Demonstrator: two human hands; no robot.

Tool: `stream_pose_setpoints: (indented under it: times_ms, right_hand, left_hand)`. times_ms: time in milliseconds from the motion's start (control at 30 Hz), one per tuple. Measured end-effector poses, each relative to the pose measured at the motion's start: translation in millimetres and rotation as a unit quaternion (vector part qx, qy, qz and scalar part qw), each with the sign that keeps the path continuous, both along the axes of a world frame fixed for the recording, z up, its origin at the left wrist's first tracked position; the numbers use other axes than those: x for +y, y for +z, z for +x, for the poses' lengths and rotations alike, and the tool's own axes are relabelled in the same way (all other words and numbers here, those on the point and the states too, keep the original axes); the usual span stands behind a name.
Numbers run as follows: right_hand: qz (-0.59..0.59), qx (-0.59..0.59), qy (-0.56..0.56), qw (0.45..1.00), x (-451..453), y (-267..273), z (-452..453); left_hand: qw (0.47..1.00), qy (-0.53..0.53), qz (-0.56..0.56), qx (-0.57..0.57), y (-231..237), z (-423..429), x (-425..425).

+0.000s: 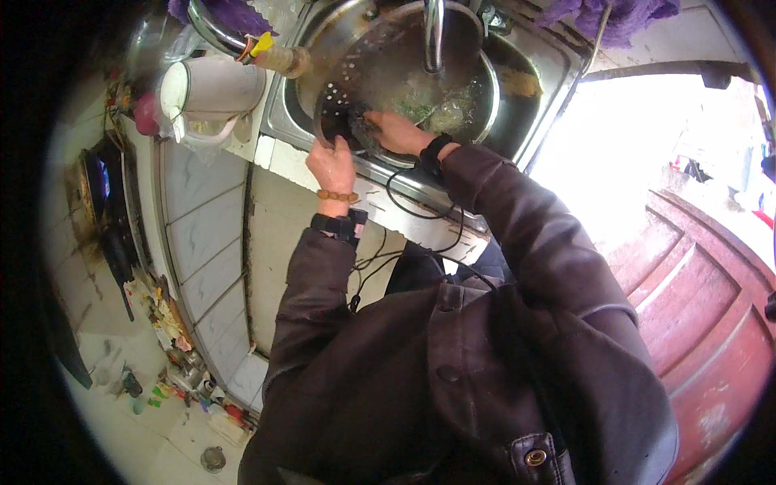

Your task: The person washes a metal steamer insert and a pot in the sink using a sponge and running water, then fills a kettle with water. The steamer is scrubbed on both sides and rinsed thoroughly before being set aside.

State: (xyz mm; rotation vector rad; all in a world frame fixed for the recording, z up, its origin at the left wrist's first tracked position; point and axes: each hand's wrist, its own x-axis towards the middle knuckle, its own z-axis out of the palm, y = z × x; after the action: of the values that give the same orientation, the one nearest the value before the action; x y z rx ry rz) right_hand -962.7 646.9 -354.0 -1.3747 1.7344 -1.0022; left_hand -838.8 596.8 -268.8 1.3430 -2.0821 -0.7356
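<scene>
A dark metal pan-like vessel with rows of small holes in its side [332, 103] is tilted in the sink. My left hand [332, 163] grips its near rim. Inside it, my right hand [394, 130] presses a grey scouring pad [365, 128] to the inner wall. Beneath and to the right lies a round metal basin [494, 91] with water and some green bits in it. The chrome faucet [434, 36] stands over both. The vessel's lower part is blurred, so where it meets the basin cannot be told.
A white electric kettle [221, 88] stands on the counter left of the sink [276, 115]. Above it, a curved chrome pipe [215, 30] has a yellow tie. Purple cloths [606, 18] hang beyond the sink. A black cable [388, 197] dangles from my wrists; a red panelled door [697, 291] is at right.
</scene>
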Motion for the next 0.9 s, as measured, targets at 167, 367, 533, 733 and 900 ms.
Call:
stream_pose_setpoints:
  times_ms: [167,367,533,733,900]
  right_hand:
    - [-0.074,0.035,-0.032,0.996,1.1,-0.8,-15.9]
    - [0.033,0.080,-0.032,0.996,23.0,-0.5,-40.3]
    - [0.034,0.048,0.070,0.996,33.3,16.8,-15.2]
    - [0.109,0.054,0.092,0.988,34.5,10.9,-21.5]
    - [0.157,0.140,0.071,0.975,37.1,-7.8,-39.5]
  left_hand:
    - [0.993,-0.022,-0.057,-0.100,36.4,-6.9,-14.5]
    - [0.985,-0.050,-0.159,-0.043,57.2,-25.3,1.2]
    - [0.985,-0.051,-0.124,-0.111,101.5,-38.6,19.2]
    - [0.977,-0.129,-0.105,-0.132,110.2,-66.3,13.1]
    - [0.998,0.043,0.045,-0.009,65.9,-29.4,65.4]
